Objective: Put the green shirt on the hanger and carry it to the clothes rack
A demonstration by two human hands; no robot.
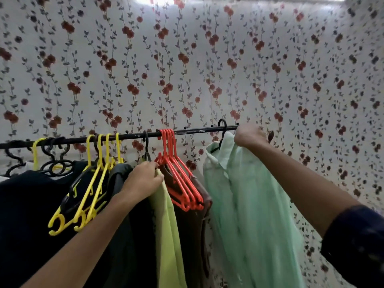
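Note:
A mint green shirt point(245, 204) hangs on a black hanger point(222, 132) whose hook sits over the black rail of the clothes rack point(187, 131), near the rail's right end. My right hand point(248, 136) is closed on the shirt's shoulder, just right of the hook and at the rail's tip. My left hand point(143, 178) grips the collar of a yellow-green garment point(168, 225) that hangs from another black hanger point(146, 148) to the left.
A bunch of empty red hangers point(178, 175) hangs between the two garments, over a brown garment point(191, 235). Several yellow hangers point(93, 183) and dark clothes point(31, 215) fill the rail's left part. A floral curtain point(187, 69) hangs close behind.

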